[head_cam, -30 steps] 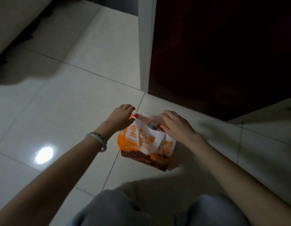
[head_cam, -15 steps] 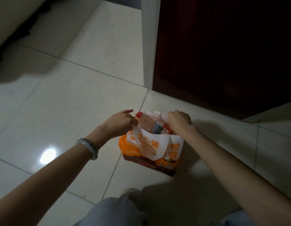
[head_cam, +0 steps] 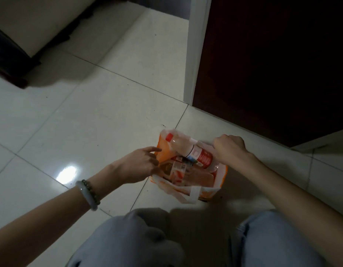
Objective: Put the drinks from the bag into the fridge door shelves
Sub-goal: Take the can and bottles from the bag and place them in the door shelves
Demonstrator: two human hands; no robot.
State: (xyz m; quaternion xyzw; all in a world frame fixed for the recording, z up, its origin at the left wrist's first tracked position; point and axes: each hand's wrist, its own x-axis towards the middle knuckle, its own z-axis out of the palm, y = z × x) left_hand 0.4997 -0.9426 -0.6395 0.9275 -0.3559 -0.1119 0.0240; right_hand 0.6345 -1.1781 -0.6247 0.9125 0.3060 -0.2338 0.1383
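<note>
An orange and white bag [head_cam: 207, 193] stands open on the tiled floor in front of my knees. A clear bottle with a red cap and red label [head_cam: 188, 149] lies slanted across its mouth, cap to the upper left. Other drinks [head_cam: 178, 170] lie beneath it inside. My left hand [head_cam: 141, 162] holds the bag's left rim, index finger stretched out. My right hand [head_cam: 229, 149] is curled at the bag's right rim beside the bottle's base; what it grips is hidden. The fridge [head_cam: 272, 60] stands dark red behind the bag, door shut.
A white vertical panel [head_cam: 194, 49] borders the fridge's left side. A dark-framed piece of furniture with a pale cushion [head_cam: 28, 33] fills the upper left. Glossy white floor tiles [head_cam: 86, 116] stretch to the left. My knees in light jeans [head_cam: 128, 241] are at the bottom.
The bag's mouth has been pulled wider by both hands, so the bottles inside show. The view has tilted down over the bag.
</note>
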